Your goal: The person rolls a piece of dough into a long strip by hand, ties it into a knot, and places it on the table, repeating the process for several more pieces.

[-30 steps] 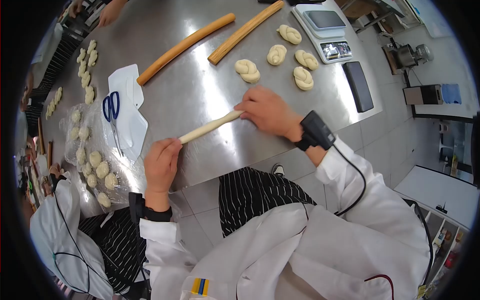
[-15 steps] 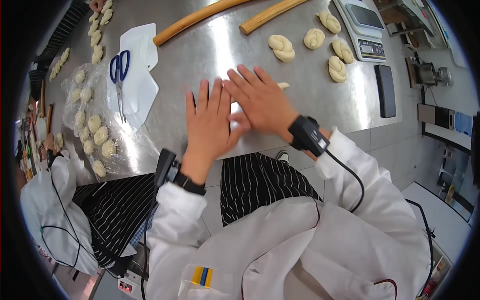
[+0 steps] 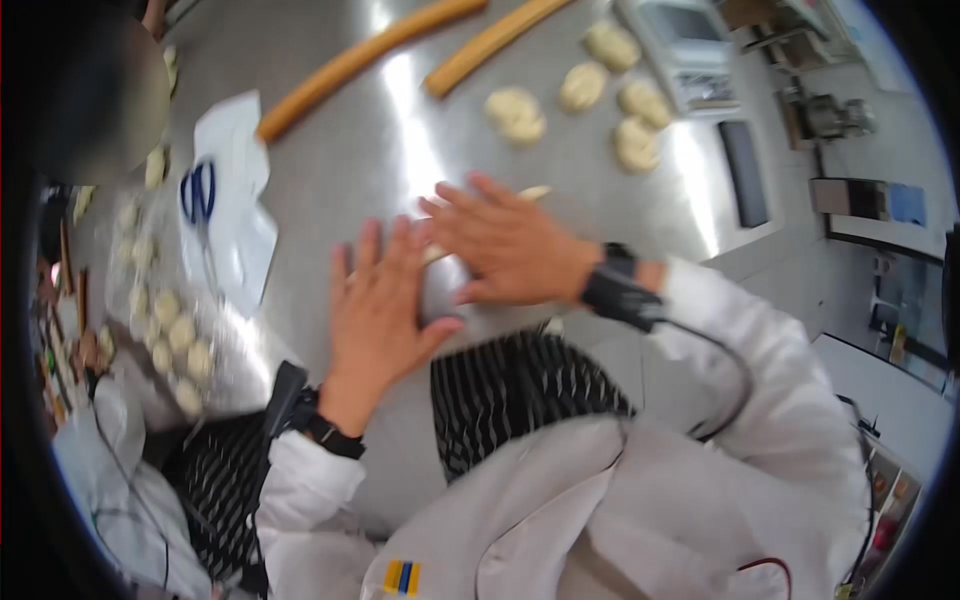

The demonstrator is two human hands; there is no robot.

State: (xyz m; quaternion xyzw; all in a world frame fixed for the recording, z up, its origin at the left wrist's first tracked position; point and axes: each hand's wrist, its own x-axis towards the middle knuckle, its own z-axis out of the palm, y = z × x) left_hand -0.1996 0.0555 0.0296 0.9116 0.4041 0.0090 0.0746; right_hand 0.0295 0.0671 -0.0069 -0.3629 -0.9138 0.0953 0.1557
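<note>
A thin dough strand (image 3: 436, 255) lies on the steel table under both my hands; its middle shows between them and one tip pokes out past my right fingers. My left hand (image 3: 378, 312) is flat and open, fingers stretched forward over the strand's left part. Palm down, my right hand (image 3: 525, 248) lies open across the right part, fingers pointing up and left. Beyond it sit several knotted dough pieces (image 3: 516, 115). The stretch of strand beneath my fingers is hidden.
Two wooden rolling pins (image 3: 350, 75) (image 3: 495, 48) lie at the far side. Blue-handled scissors (image 3: 198, 192) rest on white plastic sheets (image 3: 240, 140). Dough balls (image 3: 180, 333) sit under plastic film at left. A scale (image 3: 690, 50) and dark phone (image 3: 743, 175) are right; a co-worker (image 3: 95, 430) stands left.
My hands have moved apart, uncovering dough between them. The view has shifted and blurred, so the table items appear further left. A blurred rounded shape now shows at upper left.
</note>
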